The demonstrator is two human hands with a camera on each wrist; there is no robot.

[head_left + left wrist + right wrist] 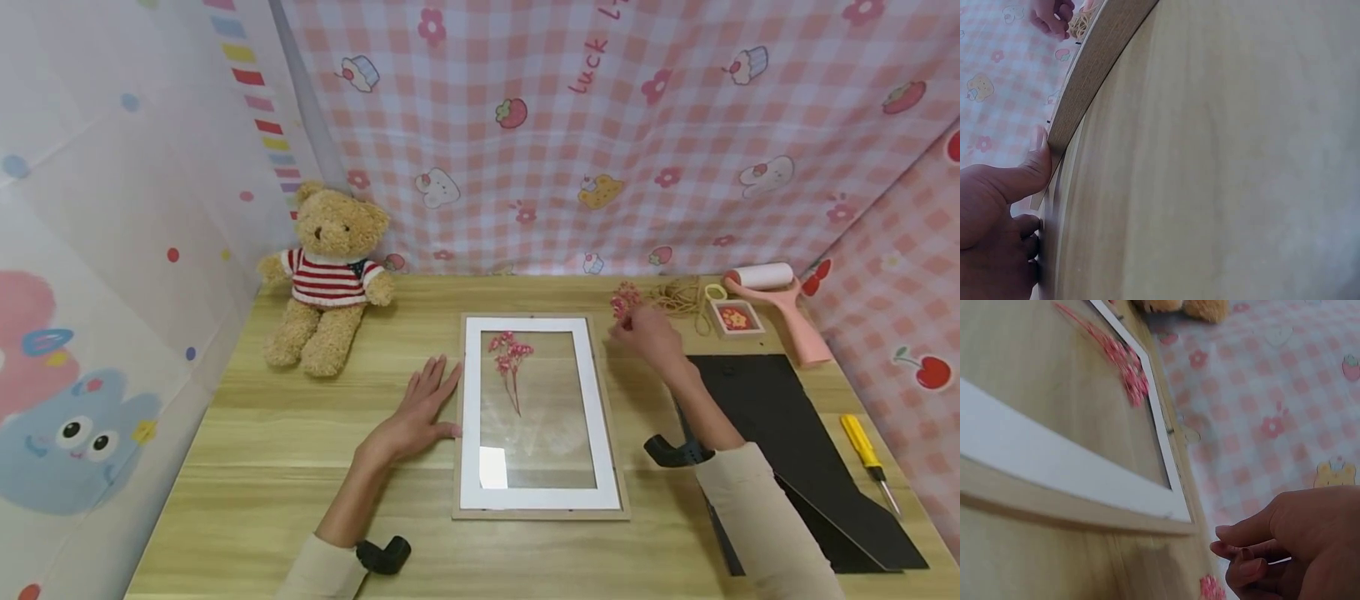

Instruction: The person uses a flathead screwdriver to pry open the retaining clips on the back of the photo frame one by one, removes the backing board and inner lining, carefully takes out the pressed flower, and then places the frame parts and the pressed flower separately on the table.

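A light wooden picture frame (pixel 617 500) with a white inner border lies flat on the table, a pressed pink flower sprig (pixel 512 354) in its upper left. My left hand (pixel 412 425) rests on the table beside the frame, fingers spread; in the left wrist view its thumb (pixel 1035 164) touches the frame's outer side. Beyond the frame's top right, my right hand (pixel 652 337) has thumb and fingertips drawn together close to a second pink flower cluster (pixel 626 298). That cluster shows partly below the fingers in the right wrist view; I cannot tell whether its stem is pinched.
A teddy bear (pixel 327 275) sits at the back left. Twine (pixel 678 296), a small framed piece (pixel 737 318) and a pink-handled lint roller (pixel 783 304) stand at the back right. Black boards (pixel 780 417) lie under the right forearm, beside a yellow screwdriver (pixel 862 446).
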